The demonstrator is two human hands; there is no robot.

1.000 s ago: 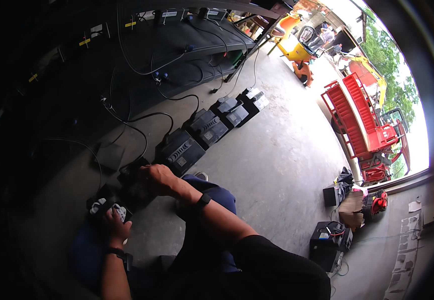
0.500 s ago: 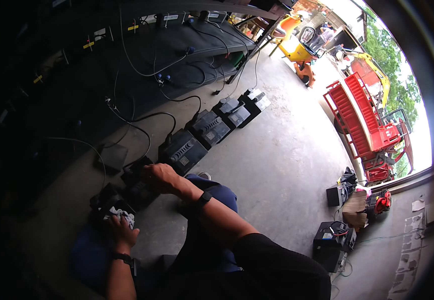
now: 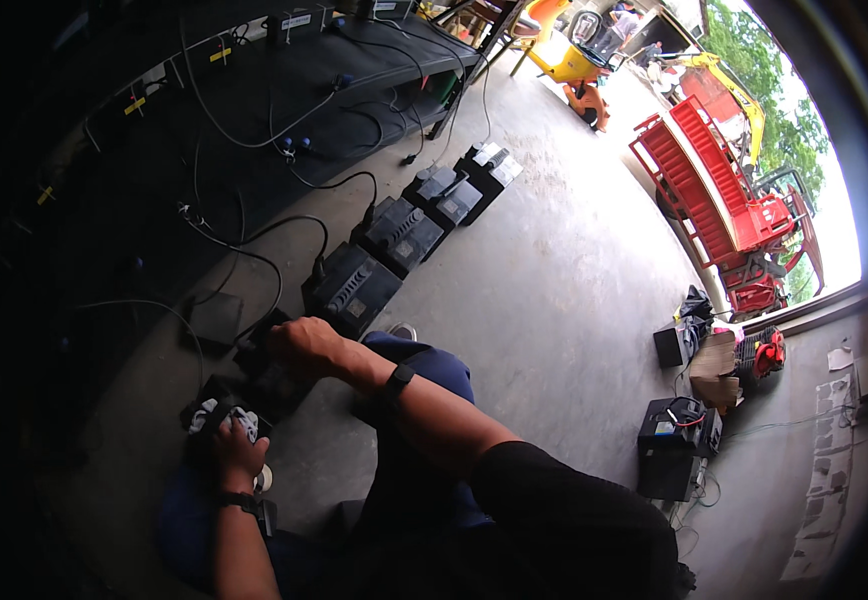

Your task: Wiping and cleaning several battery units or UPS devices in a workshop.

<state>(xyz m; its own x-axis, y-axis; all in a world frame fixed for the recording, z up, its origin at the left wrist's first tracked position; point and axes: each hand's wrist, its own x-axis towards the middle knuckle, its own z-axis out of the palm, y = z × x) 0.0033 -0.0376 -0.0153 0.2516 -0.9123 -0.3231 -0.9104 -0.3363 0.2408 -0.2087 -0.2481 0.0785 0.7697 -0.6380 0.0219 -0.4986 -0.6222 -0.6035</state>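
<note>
My left hand (image 3: 241, 452) presses a crumpled white-and-grey rag (image 3: 216, 415) against a dark box (image 3: 216, 388) on the floor. Its fingers curl over the cloth. My right hand (image 3: 306, 343) is closed in a fist at the top of another black box (image 3: 276, 388), just ahead and to the right; what its fingers grip is hidden. Beyond it, a row of black battery-like boxes runs away from me, the nearest (image 3: 352, 290) with a black cable (image 3: 322, 240) plugged into it. A pale round thing (image 3: 265, 478) shows beside my left wrist.
A dark shelf rack (image 3: 254, 150) with hanging cables stands at the left. More black boxes (image 3: 672, 470) and a cardboard piece (image 3: 714, 370) sit by the right wall. Outside the doorway are a red cargo vehicle (image 3: 694, 185), a yellow scooter-like vehicle (image 3: 564, 60) and people.
The rag and my left hand have shifted slightly left across the dark box. My right fist stays at its box. The pale round thing has come into sight; the whole view has shifted a little.
</note>
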